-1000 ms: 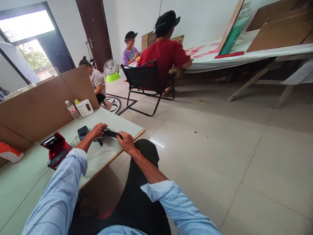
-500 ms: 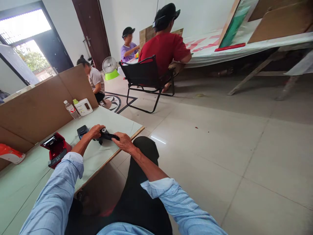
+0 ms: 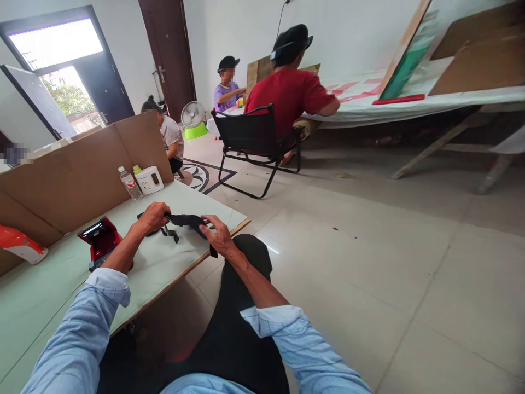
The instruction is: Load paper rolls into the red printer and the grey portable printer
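A black strap stretches between my two hands above the pale tabletop. My left hand is closed on its left end, and a small black piece dangles just below. My right hand grips the other end with thumb and fingers, where a loose tail hangs past the table edge. Mostly covered by my left hand, a dark object lies on the table. Left of my left forearm stands a red device with its lid up, partly hidden by the arm.
A clear bottle and a white jug stand by the cardboard panel. An orange-and-white container is at far left. Beyond the table edge, a person in red sits on a black chair.
The strap has been lifted and drawn out between my hands. A small whitish round part seen by my left hand is now out of sight. My right hand has shifted right.
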`<state>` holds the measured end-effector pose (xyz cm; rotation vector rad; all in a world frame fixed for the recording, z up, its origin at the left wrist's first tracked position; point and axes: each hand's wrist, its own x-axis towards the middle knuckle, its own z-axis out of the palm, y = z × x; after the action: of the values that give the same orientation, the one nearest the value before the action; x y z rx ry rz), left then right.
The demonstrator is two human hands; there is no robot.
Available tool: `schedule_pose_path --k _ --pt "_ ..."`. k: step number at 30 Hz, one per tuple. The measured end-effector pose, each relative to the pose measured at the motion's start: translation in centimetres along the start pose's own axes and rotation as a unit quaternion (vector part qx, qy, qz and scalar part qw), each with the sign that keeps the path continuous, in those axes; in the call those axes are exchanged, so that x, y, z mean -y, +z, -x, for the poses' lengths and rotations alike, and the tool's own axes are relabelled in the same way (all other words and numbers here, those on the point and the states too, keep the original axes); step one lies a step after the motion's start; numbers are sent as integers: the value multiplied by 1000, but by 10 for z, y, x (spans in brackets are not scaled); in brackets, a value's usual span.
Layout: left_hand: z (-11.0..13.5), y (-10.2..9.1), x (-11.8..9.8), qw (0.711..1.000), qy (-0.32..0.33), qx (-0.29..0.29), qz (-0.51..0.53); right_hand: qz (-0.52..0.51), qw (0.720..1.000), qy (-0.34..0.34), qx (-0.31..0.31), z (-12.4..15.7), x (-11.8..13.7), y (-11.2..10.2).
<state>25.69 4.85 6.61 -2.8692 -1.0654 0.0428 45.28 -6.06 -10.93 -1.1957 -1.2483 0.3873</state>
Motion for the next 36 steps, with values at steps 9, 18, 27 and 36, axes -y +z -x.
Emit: schedule_pose_path --k 9,18,27,36 --pt "75 -21 3 993 31 -70 91 -41 999 31 -5 32 66 12" --pt "180 23 -11 979 -4 -92 184 -178 969 -75 152 78 126 67" --pt "265 46 17 937 -59 -186 291 -122 946 -117 277 64 164 112" --pt "239 60 102 891 -115 -346 270 -81 927 -211 298 -10 161 187"
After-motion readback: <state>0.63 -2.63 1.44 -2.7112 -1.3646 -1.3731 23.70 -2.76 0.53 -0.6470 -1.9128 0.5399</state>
